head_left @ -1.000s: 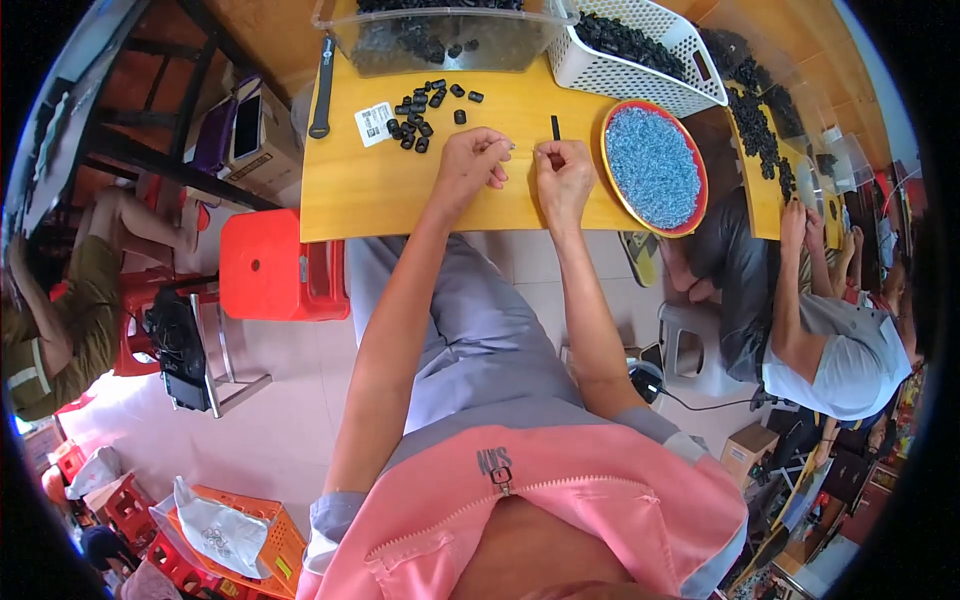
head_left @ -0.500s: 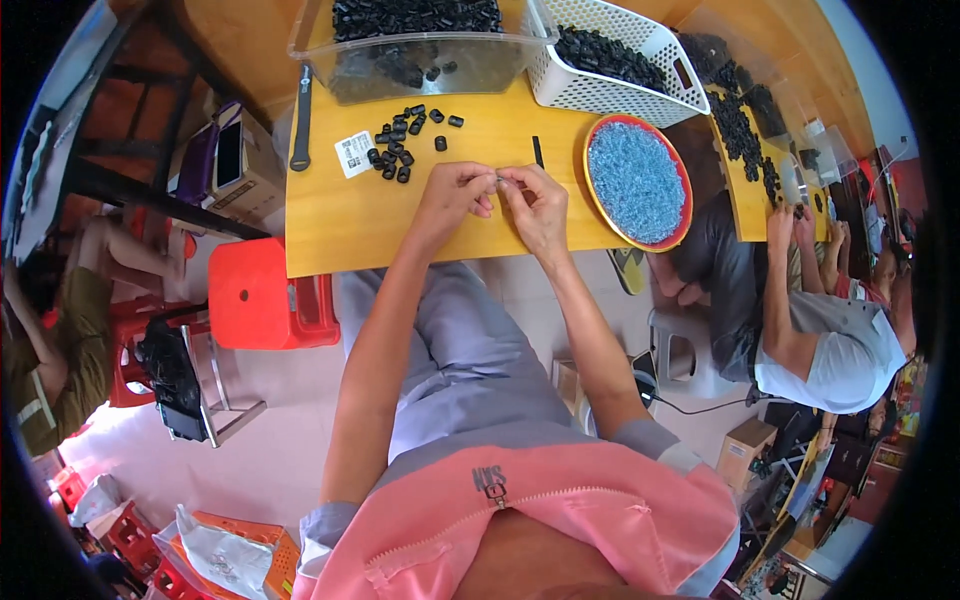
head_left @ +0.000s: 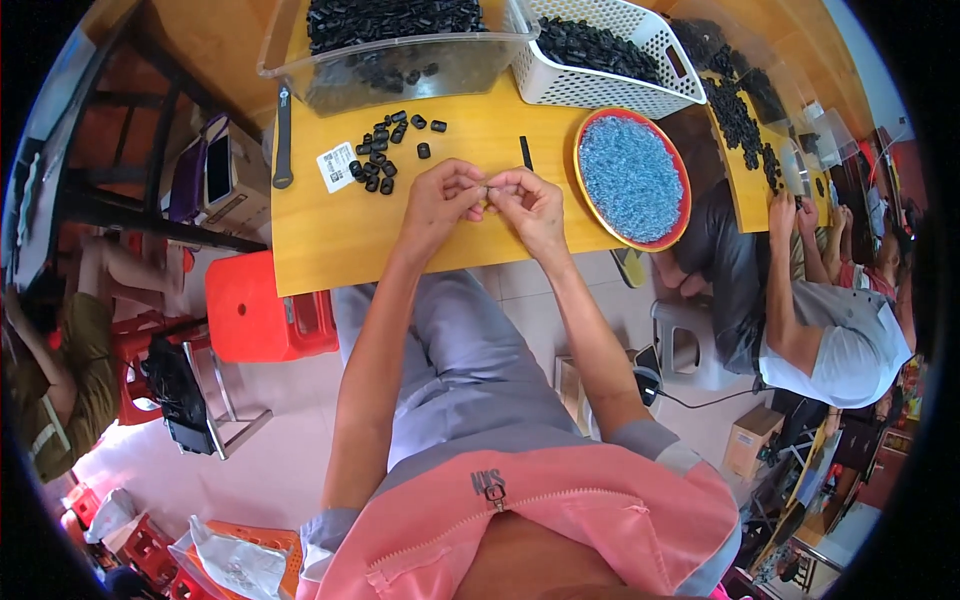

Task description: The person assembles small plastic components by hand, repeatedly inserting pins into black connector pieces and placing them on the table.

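My left hand [head_left: 437, 203] and my right hand [head_left: 537, 210] meet over the yellow table [head_left: 350, 245], fingertips pinched together. A tiny piece seems to sit between them, too small and covered to name. Several short black cylinders [head_left: 387, 186] lie loose beyond my left hand, beside a white printed label [head_left: 337, 167]. A narrow black strip [head_left: 526, 152] rests just past my right hand. To the right stands a round red bowl with a yellow rim [head_left: 684, 200], filled with small clear bluish pieces [head_left: 633, 172].
At the back are a clear plastic bin [head_left: 400, 85] and a white perforated basket [head_left: 600, 92], both holding black parts. A dark strap-like tool [head_left: 283, 140] lies at the table's left edge. A red stool [head_left: 255, 310] stands left; a co-worker [head_left: 825, 335] sits right.
The fingers of both hands have shifted slightly and curl closer around the meeting point. The table and everything on it appear a little farther left in the view.
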`<state>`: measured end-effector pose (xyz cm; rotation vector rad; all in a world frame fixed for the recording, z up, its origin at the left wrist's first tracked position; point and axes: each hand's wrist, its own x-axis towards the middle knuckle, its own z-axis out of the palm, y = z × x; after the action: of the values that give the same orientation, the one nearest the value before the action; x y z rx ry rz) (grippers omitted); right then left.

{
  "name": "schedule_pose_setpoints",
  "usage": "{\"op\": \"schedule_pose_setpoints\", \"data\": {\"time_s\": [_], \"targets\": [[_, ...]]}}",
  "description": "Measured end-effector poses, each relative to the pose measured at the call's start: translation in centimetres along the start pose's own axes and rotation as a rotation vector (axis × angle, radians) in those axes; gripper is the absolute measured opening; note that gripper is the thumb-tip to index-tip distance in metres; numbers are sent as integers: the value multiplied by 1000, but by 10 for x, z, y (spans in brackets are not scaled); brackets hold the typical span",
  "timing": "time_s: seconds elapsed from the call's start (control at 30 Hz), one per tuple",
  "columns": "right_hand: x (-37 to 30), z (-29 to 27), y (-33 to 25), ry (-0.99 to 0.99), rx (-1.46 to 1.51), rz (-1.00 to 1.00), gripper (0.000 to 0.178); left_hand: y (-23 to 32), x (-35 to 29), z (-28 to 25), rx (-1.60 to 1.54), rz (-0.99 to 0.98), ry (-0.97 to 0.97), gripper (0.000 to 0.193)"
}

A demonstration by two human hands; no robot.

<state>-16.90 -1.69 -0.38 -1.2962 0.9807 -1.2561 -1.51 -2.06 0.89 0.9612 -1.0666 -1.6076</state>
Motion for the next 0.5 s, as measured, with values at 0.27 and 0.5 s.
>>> {"op": "schedule_pose_setpoints", "data": {"time_s": [0.27,0.5], "targets": [[1,-2,-3,4,73,1,12,-8,0,4,38,52,20,15],[-6,3,-17,415,-301,-284,15,-7,-6,8,104,26,75,9]]}}
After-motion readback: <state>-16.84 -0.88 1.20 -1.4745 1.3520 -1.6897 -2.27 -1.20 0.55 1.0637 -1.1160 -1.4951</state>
